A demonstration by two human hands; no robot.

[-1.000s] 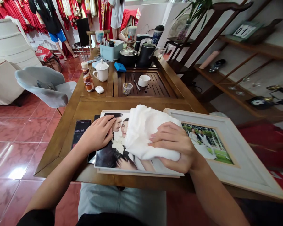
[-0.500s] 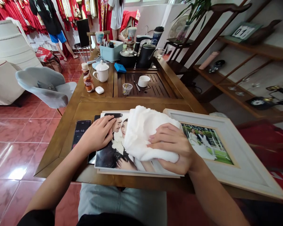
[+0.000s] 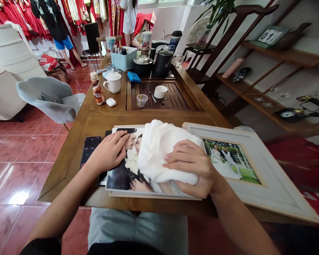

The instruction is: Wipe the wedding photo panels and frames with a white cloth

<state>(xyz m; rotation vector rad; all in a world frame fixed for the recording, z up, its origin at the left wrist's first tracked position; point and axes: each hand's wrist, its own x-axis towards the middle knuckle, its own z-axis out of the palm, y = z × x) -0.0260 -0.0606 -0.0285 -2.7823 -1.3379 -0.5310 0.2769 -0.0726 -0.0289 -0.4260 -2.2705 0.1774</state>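
A large wedding photo print point(image 3: 119, 179) lies flat near the front edge of the wooden table, stacked on a pale board. My left hand point(image 3: 110, 150) rests on its upper left part, fingers stretched out. A bunched white cloth point(image 3: 155, 148) covers much of the photo's right half, and my right hand point(image 3: 192, 166) grips it, fingers curled over its right side. To the right, a white picture frame point(image 3: 275, 180) with a smaller wedding photo point(image 3: 230, 159) lies on the table. A phone point(image 3: 89, 150) showing a timer is just left of my left hand.
Farther back stand a coffee bottle point(image 3: 97, 90), a lidded white mug point(image 3: 113, 81), a tea tray point(image 3: 172, 101) with a small white cup point(image 3: 161, 92), a black kettle point(image 3: 162, 63) and a blue bin point(image 3: 123, 58). A grey chair point(image 3: 49, 97) is at left; two people stand behind.
The view has shifted very slightly. My right hand and the white cloth show hardly any movement over the photo, and my left hand stays in place.
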